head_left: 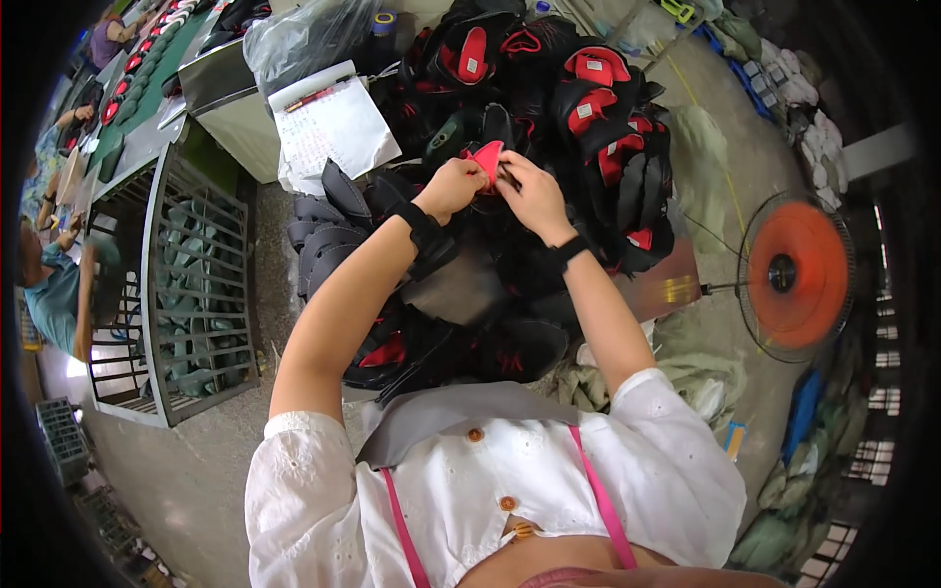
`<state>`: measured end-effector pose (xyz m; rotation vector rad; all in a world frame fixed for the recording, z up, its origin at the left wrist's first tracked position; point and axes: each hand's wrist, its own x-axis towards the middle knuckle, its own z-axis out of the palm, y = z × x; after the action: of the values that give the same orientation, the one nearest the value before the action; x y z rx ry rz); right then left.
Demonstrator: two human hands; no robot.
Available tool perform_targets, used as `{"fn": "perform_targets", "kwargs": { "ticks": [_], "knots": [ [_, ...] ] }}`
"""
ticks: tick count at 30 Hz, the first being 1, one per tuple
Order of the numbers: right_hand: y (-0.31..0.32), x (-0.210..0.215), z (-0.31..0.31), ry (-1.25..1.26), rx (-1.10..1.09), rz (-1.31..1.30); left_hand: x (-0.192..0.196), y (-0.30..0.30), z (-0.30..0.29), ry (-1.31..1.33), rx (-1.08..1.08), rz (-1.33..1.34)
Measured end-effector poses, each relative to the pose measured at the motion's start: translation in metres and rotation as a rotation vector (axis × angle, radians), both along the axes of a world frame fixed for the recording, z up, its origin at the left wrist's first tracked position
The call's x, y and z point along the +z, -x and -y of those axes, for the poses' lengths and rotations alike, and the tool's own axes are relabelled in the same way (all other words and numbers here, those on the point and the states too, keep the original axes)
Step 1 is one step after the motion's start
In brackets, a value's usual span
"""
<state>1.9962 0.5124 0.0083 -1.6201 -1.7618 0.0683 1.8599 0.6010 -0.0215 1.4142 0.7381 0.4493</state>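
Note:
My left hand (pixel 450 188) and my right hand (pixel 530 196) meet over a big heap of black and red shoe uppers (pixel 578 108). Both pinch a small red fabric piece (pixel 486 159) between their fingertips, at the top middle of the view. Each wrist wears a black band. More black uppers (pixel 323 235) lie stacked to the left of my left forearm, and others (pixel 461 343) sit under both arms, close to my body.
A sheet of paper with a red pen (pixel 328 122) lies left of the heap, next to a clear plastic bag (pixel 304 39). A metal wire rack (pixel 191 294) stands at left, with other people beyond it. An orange fan (pixel 796 276) stands at right.

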Motion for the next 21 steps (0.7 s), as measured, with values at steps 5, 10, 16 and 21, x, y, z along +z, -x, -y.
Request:
{"fn": "perform_targets", "kwargs": {
  "ticks": [5,10,16,21],
  "knots": [
    [-0.013,0.001,0.025,0.03,-0.071,-0.089,0.007,-0.024,0.037,-0.117,0.096,0.322],
    [-0.03,-0.009,0.048,-0.062,-0.131,-0.36,0.023,-0.03,0.041,-0.234,-0.08,0.254],
    [-0.019,0.011,0.058,-0.135,-0.255,-0.825,0.02,-0.043,0.07,-0.996,-0.121,-0.195],
    [-0.002,0.063,0.06,-0.46,0.008,-0.937,0.004,-0.056,0.07,-0.899,0.021,-0.331]
  ]
}}
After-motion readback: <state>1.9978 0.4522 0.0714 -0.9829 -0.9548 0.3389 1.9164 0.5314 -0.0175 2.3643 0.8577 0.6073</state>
